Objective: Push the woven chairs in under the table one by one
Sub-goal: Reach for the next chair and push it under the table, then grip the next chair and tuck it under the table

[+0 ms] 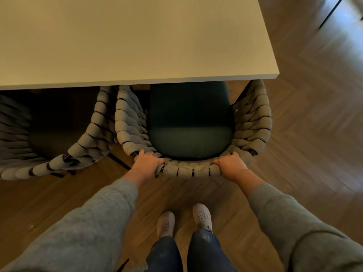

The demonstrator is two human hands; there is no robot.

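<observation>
A woven grey chair (253, 122) with a dark green seat cushion (188, 132) stands right in front of me, its front part under the white table (137, 40). My left hand (146, 160) grips the top rail of the backrest on the left. My right hand (230, 163) grips the same rail on the right. A second woven chair (86, 146) stands to the left, its seat partly under the table and its back close beside the first chair.
Wooden herringbone floor (314, 114) lies open to the right of the table corner. My feet in white shoes (202, 216) stand just behind the chair. A thin dark leg of other furniture (332, 10) shows at the top right.
</observation>
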